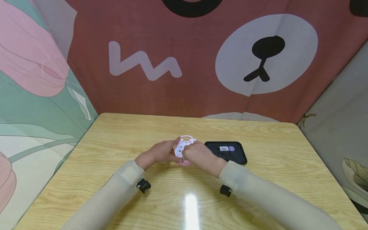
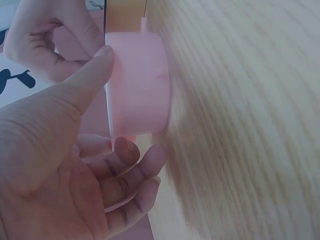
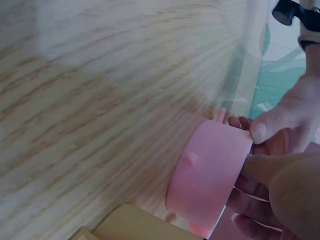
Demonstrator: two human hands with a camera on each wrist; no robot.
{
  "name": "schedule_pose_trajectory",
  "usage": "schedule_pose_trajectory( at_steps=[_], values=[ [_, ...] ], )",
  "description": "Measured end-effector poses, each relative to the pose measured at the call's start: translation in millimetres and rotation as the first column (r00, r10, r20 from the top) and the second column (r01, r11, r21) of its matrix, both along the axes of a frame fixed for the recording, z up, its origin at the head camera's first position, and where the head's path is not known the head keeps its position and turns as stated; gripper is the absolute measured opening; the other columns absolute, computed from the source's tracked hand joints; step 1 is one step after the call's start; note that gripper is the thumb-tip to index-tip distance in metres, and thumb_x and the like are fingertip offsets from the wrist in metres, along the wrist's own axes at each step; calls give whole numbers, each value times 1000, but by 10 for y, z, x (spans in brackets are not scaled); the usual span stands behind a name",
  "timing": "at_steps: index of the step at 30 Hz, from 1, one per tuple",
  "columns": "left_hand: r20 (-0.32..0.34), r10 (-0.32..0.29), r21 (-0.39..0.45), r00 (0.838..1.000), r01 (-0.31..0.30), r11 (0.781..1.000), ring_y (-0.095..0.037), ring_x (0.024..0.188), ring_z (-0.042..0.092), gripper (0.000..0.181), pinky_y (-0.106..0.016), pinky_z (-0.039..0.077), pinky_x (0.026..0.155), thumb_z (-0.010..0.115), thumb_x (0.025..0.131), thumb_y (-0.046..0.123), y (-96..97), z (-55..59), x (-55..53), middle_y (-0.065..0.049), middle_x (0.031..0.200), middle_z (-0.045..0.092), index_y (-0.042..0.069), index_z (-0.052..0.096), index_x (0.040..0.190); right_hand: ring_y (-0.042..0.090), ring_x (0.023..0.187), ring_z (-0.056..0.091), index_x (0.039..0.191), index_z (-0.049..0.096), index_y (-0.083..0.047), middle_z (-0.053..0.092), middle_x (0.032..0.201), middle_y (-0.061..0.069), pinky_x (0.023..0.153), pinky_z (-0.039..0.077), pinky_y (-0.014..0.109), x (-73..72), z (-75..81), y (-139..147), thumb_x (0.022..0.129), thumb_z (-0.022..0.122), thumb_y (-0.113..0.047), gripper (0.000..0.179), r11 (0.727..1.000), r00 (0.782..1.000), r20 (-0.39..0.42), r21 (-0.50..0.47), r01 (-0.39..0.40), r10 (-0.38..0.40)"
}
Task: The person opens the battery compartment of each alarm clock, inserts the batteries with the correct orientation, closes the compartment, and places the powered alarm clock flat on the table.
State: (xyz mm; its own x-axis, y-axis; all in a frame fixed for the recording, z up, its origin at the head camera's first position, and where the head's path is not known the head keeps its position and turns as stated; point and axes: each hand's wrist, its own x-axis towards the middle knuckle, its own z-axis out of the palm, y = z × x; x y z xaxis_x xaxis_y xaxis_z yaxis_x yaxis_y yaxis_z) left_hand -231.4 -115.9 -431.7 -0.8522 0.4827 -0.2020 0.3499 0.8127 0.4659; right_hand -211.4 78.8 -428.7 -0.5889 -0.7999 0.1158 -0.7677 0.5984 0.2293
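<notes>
A small pink alarm clock (image 1: 180,148) with a white back and a loop handle lies face down at the middle of the table. My left hand (image 1: 161,152) holds its side, the thumb pressed at the back rim and the fingers curled around the other side. In the left wrist view the clock's round pink side (image 2: 140,85) shows close over the wood. My right hand (image 1: 201,156) is over the white back with curled fingers, thumb and forefinger pinching there. The small part between those fingertips is hidden.
A black rectangular device (image 1: 211,146) lies beside my right hand, with a white label and a purple round sticker facing up. Wood-grain table (image 1: 129,204) surrounds the hands. Behind it hangs a reddish-brown cartoon cloth (image 1: 143,99).
</notes>
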Motion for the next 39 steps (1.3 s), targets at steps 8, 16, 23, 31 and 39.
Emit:
schedule_pose_trajectory(
  at_steps=[8, 16, 23, 31, 39],
  values=[
    [-6, -7, 1, 1000, 7, 1000, -10, 56, 46, 99, -25, 36, 55, 79, 86, 44, 1, 28, 23, 4, 65, 55, 7, 25, 161, 8, 70, 64, 87, 75, -15, 74, 84, -6, 70, 56, 32, -40, 1, -3, 91, 75, -21, 7, 992, 992, 124, -123, 28, -12],
    [9, -7, 1, 1000, 7, 1000, -10, 57, 46, 99, -25, 36, 56, 79, 87, 44, 1, 38, 32, 4, 65, 55, 7, 24, 161, 6, 65, 54, 81, 74, -15, 71, 77, -8, 71, 53, 31, -88, 19, -6, 93, 73, -16, 12, 982, 961, 274, -172, 82, -32],
    [7, -8, 9, 1000, 8, 1000, -10, 56, 45, 99, -25, 36, 55, 79, 87, 43, -3, 26, 21, 4, 65, 54, 7, 23, 161, 5, 59, 46, 74, 70, -15, 63, 67, -10, 66, 45, 28, -114, 27, -4, 92, 72, -12, 18, 981, 951, 309, -175, 87, -30],
    [4, -16, 20, 1000, 16, 1000, -10, 57, 45, 99, -25, 36, 55, 79, 87, 43, -2, 32, 16, 4, 65, 54, 5, 24, 160, 5, 58, 46, 74, 68, -16, 60, 67, -11, 65, 44, 27, -117, 19, 0, 94, 71, -13, 20, 977, 942, 332, -177, 119, -54],
    [13, -9, 17, 1000, 9, 1000, -10, 55, 43, 98, -25, 34, 54, 78, 88, 42, -2, 13, 17, 4, 63, 50, 6, 24, 161, 7, 59, 43, 69, 64, -17, 53, 63, -11, 62, 40, 27, -125, -4, 3, 95, 70, -14, 27, 969, 928, 365, -195, 150, -70]
  ],
)
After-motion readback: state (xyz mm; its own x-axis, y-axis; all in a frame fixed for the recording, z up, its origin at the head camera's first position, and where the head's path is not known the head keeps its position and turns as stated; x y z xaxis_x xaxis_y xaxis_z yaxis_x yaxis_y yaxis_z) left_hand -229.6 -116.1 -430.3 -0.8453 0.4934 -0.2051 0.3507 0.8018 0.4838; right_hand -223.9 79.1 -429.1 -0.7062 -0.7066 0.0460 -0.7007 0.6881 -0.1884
